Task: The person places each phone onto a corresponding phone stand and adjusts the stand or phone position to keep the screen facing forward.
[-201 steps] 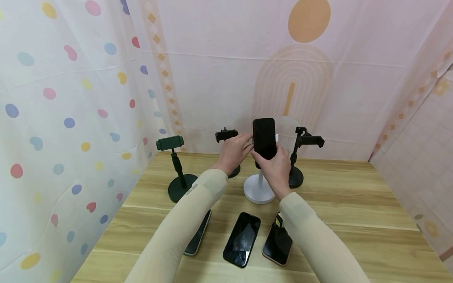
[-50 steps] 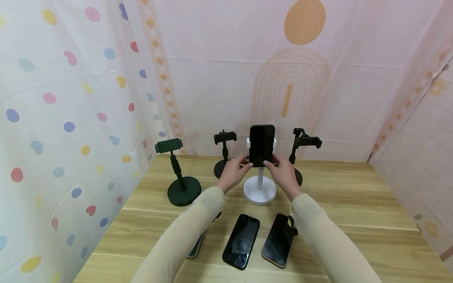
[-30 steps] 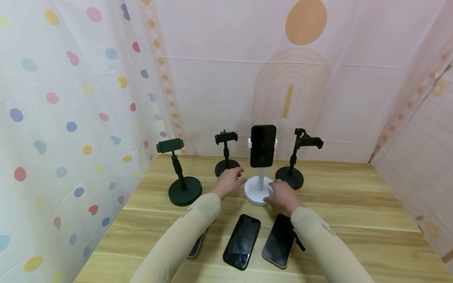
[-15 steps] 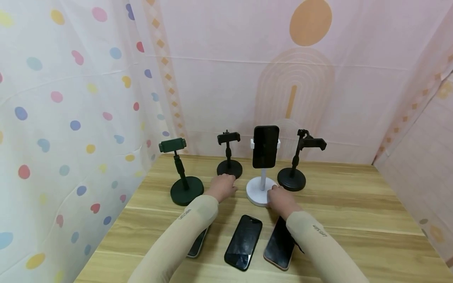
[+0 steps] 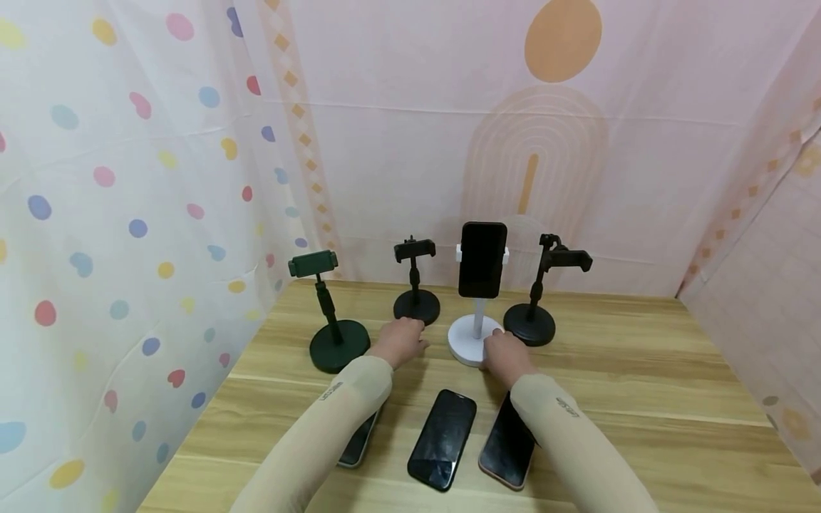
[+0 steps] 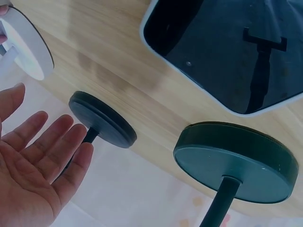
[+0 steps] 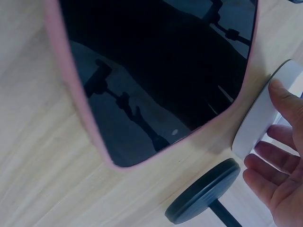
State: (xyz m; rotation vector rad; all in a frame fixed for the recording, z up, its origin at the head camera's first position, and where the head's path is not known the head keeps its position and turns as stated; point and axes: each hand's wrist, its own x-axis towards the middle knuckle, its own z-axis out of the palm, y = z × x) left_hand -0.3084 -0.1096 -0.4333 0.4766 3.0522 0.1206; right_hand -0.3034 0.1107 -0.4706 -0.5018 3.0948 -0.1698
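In the head view my right hand (image 5: 507, 356) pinches the rim of the white phone stand's base (image 5: 463, 342). The right wrist view has the thumb on the side of that white base (image 7: 255, 116) and the fingers over its top. A black phone (image 5: 483, 260) sits upright in the stand's clamp. My left hand (image 5: 400, 341) hovers between the green phone stand (image 5: 338, 346) and the white one, in front of a small black phone stand (image 5: 417, 306). Its fingers are loosely spread and hold nothing, as the left wrist view confirms.
Another black phone stand (image 5: 529, 325) stands just right of the white one. Nearer lie a black phone (image 5: 442, 439), a pink-edged phone (image 5: 507, 445) partly under my right sleeve, and a light-edged phone (image 5: 359, 442) partly under my left. Patterned curtains border the wooden table (image 5: 641, 370).
Earlier both hands fitted the black phone into the white stand's clamp, then let it go. My right hand came down to the base, and the stand has since shifted slightly back. My left hand lowered leftward.
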